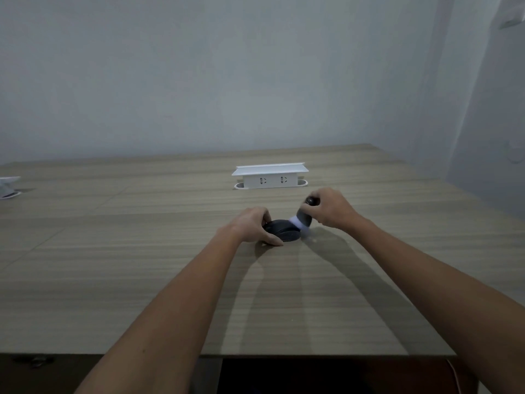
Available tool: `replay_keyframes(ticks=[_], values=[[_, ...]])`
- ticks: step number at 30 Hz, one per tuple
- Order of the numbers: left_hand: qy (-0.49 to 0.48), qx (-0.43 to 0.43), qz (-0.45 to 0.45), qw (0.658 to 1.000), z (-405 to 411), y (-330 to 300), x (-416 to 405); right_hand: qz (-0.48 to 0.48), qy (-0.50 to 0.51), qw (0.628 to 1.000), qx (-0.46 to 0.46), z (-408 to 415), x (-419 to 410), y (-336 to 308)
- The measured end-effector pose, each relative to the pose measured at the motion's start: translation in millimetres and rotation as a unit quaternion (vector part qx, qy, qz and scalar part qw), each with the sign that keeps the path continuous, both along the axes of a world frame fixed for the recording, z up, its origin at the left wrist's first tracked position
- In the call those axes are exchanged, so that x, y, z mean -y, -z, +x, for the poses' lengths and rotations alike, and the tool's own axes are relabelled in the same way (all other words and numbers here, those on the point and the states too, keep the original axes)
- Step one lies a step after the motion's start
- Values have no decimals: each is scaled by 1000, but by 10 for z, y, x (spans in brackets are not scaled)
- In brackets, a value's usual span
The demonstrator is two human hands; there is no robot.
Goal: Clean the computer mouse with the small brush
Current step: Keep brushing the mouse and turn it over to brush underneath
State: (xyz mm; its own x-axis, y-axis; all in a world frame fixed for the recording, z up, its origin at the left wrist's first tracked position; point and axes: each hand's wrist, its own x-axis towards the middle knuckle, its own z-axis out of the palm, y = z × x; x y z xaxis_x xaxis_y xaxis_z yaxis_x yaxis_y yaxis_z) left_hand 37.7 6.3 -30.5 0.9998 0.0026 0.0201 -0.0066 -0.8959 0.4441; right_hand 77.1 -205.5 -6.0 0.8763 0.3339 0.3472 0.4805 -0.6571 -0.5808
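Note:
A black computer mouse (284, 230) lies on the wooden table (142, 265), a little past the middle. My left hand (252, 227) grips its left side, thumb at the near edge and fingers over the far edge. My right hand (331, 207) is closed around the dark handle of a small brush (305, 216). The brush tilts down to the left, and its white bristles touch the right end of the mouse. The bristles look blurred.
A white pop-up socket box (270, 176) stands on the table just beyond the hands. Another white fitting (8, 187) sits at the far left edge. A pale wall rises behind the table. The table's near edge runs below my forearms.

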Motion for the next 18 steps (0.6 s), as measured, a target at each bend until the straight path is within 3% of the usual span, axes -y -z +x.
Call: replay_keyframes(ticks=[8, 12, 18], values=[[8, -18, -6, 1000, 51, -4, -77, 21, -27, 998, -61, -7, 99, 42], [7, -17, -5, 1000, 70, 8, -90, 117, -32, 983, -138, -24, 132, -63], [3, -17, -8, 1000, 78, 31, -87, 41, 23, 997, -64, -50, -22, 15]])
